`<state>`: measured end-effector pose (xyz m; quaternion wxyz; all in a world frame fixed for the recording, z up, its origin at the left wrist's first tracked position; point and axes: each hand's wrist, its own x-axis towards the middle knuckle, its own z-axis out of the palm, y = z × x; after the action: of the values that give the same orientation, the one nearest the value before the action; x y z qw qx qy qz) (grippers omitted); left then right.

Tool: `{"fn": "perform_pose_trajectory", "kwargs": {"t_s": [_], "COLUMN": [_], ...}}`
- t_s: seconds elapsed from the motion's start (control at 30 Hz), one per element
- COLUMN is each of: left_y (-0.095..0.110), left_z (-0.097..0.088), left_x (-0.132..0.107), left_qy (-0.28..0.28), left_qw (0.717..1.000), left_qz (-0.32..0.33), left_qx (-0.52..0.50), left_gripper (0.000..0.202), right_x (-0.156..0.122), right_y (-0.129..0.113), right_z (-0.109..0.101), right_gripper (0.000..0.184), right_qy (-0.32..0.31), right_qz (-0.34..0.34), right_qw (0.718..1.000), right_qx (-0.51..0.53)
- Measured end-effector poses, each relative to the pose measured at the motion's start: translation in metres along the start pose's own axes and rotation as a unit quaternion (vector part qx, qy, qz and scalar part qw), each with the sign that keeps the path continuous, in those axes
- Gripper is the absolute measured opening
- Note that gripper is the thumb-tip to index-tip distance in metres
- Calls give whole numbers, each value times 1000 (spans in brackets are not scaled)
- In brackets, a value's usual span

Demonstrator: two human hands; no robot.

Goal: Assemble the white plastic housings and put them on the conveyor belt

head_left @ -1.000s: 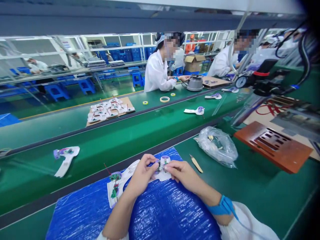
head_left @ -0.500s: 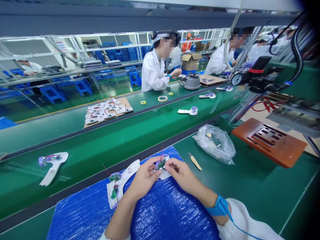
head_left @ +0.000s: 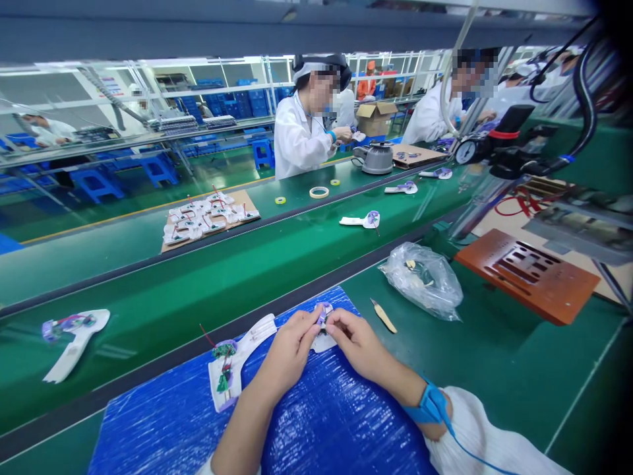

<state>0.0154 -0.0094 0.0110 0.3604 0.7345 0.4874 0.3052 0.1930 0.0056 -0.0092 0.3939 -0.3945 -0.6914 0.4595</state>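
Near the far right corner of the blue mat (head_left: 316, 409), my left hand (head_left: 291, 343) pinches a purple part (head_left: 322, 317) at a white shell (head_left: 324, 343); my right hand (head_left: 353, 340) is just beside, its grip half hidden, holding what I cannot tell. This looks like fine fingertip work, and the next move seems to want a light touch. Markings on the gauge (head_left: 464, 152) are unreadable.

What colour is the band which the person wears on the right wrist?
The band is bright blue; it shows best in the head view.
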Motion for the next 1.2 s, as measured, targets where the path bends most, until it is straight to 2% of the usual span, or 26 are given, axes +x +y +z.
{"fn": "perform_pose_trajectory", "kwargs": {"t_s": [0.37,0.63,0.77,0.87,0.93,0.97,1.07,1.1,1.17,1.2], "left_y": [0,1,1,9,17,21,21,17,4,-5], "left_z": [1,15,23,19,-1,-17,-84,-109,-153,-170], "left_x": [1,1,-2,1,10,17,43,52,68,74], "left_qy": [-4,42,63,93,148,183,275,286,260,246], "left_qw": [1000,998,997,994,983,974,935,909,856,846], "left_qz": [-14,-30,-28,-24,-30,-37,-73,-105,-204,-229], "left_qx": [17,46,46,61,107,132,213,285,398,415], "left_gripper": [43,45,43,45,45,46,48,49,50,49], "right_x": [-1,0,3,5,6,6,9,10,14,16], "right_y": [3,2,0,-6,-10,-11,-6,-2,5,8], "right_z": [0,4,8,11,10,9,3,1,-2,-3], "right_gripper": [16,18,20,20,21,25,34,35,37,38], "right_qy": [7,34,45,79,146,187,264,272,276,278], "right_qz": [-4,54,68,56,35,26,57,82,131,147], "right_qw": [1000,994,993,988,979,972,952,946,933,926], "right_qx": [3,85,90,116,134,137,144,156,192,210]}}
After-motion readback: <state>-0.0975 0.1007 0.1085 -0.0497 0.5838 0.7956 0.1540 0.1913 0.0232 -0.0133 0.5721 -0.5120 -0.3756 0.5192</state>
